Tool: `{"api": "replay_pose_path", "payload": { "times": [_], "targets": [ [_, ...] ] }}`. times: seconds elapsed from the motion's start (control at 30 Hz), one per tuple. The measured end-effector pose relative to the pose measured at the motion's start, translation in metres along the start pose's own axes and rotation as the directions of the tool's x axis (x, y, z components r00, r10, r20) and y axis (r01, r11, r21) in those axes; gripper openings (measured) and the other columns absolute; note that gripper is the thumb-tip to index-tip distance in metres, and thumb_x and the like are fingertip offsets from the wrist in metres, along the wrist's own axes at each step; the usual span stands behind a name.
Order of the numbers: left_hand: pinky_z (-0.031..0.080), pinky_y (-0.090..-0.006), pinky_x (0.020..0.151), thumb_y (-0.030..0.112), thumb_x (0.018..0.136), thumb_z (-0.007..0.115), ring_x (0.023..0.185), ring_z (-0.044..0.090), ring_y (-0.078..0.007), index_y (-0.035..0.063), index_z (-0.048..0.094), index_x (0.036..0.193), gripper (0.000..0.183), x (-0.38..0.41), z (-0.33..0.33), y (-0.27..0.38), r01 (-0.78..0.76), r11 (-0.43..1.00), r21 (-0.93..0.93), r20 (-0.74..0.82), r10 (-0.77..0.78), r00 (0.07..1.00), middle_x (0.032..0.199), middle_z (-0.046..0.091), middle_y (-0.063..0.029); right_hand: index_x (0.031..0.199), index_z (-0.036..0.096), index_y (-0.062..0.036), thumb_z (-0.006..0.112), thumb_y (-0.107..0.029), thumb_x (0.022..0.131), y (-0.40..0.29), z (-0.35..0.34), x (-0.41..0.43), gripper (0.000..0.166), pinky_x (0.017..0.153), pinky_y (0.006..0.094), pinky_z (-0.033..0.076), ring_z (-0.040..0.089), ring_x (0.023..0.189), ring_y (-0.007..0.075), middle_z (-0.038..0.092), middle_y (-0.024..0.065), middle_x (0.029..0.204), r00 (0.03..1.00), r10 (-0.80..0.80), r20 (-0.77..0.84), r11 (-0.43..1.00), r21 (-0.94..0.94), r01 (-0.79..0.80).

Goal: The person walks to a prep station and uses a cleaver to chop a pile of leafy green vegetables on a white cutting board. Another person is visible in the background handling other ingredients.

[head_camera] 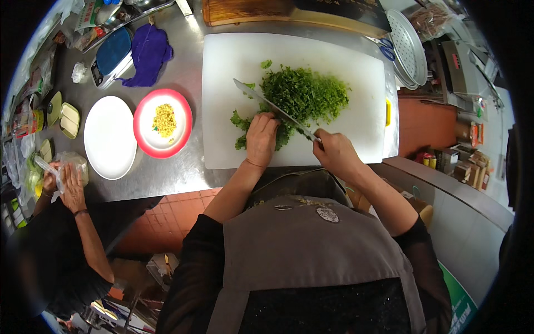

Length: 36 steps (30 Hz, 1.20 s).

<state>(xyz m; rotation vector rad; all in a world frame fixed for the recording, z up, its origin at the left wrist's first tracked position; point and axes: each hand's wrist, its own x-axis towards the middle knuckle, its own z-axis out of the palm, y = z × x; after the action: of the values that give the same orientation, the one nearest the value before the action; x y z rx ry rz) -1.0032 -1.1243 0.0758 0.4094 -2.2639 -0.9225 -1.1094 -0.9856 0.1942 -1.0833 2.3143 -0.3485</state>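
My right hand (337,153) grips the handle of a kitchen knife (288,117), whose blade slants up and left across the greens. Beside the blade, my left hand (263,135) presses with bent fingers on a bunch of leafy green herbs (240,121); frilly leaves stick out at its left and lower right. A loose heap of chopped herbs (306,89) spreads beyond the knife, finer and paler towards the right. All of this lies on a large white cutting board (354,144). A few stray leaf bits (266,64) lie apart on the board.
Left of the board stand a red-rimmed plate (144,144) with chopped yellow food (164,121), and a white oval plate (110,137). Behind them are a purple cloth (151,54) and a kitchen scale (112,56). Another person's hands (71,183) hold a plastic bag at far left. Scissors (387,50) lie top right.
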Motion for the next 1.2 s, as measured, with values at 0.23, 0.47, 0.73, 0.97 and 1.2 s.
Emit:
{"api": "replay_pose_path", "payload": {
  "times": [0.23,0.47,0.73,0.97,1.2],
  "targets": [
    [0.047,-0.0356,0.077,0.001,0.068,0.065,0.092,0.055,-0.0276,0.0017,0.058,0.091,0.023,-0.002,-0.002,0.003,-0.027,0.997,0.069,0.067,0.022,0.997,0.101,0.056,-0.0111,0.080,0.052,0.0019,0.053,-0.014,0.080,0.006,0.042,0.019,0.016,0.060,0.0496,0.048,0.059,0.062,0.0415,0.059,0.0218,0.063,0.988,-0.046,-0.150,0.999,-0.006,0.045],
    [0.041,-0.0427,0.088,0.005,0.067,0.068,0.097,0.054,-0.0296,0.0051,0.059,0.100,0.034,0.008,-0.016,-0.022,-0.079,0.989,0.125,0.287,0.041,0.957,0.109,0.055,-0.0091,0.080,0.053,0.0053,0.054,-0.015,0.081,0.016,0.026,0.022,0.020,0.059,0.0460,0.046,0.058,0.065,0.0426,0.058,0.0250,0.066,0.992,0.086,-0.090,0.963,0.264,-0.059],
    [0.042,-0.0395,0.085,0.005,0.062,0.074,0.099,0.054,-0.0293,0.0008,0.064,0.089,0.029,0.068,-0.029,-0.065,-0.032,0.998,0.050,0.198,0.021,0.980,0.107,0.060,-0.0111,0.080,0.052,0.0076,0.054,-0.013,0.083,0.028,-0.008,0.006,0.021,0.046,0.0339,0.040,0.050,0.049,0.0182,0.051,0.0116,0.058,0.971,0.228,-0.074,0.866,0.471,-0.167],
    [0.046,-0.0383,0.080,-0.010,0.060,0.060,0.094,0.052,-0.0329,0.0000,0.058,0.085,0.027,0.030,0.003,-0.008,0.193,0.980,0.036,0.013,-0.194,0.981,0.098,0.057,-0.0117,0.081,0.054,0.0057,0.054,-0.013,0.083,0.026,-0.011,-0.002,0.019,0.054,0.0432,0.043,0.053,0.054,0.0354,0.055,0.0218,0.060,0.973,0.102,-0.206,0.952,0.303,-0.036],
    [0.046,-0.0373,0.084,-0.008,0.059,0.057,0.100,0.052,-0.0320,-0.0019,0.060,0.090,0.031,0.010,0.007,-0.006,-0.025,0.990,0.137,0.076,0.014,0.997,0.104,0.056,-0.0139,0.085,0.056,0.0028,0.054,-0.012,0.082,0.024,-0.002,-0.007,0.015,0.057,0.0465,0.043,0.055,0.059,0.0417,0.056,0.0237,0.062,0.993,-0.009,-0.118,0.995,0.102,0.021]
  ]
}}
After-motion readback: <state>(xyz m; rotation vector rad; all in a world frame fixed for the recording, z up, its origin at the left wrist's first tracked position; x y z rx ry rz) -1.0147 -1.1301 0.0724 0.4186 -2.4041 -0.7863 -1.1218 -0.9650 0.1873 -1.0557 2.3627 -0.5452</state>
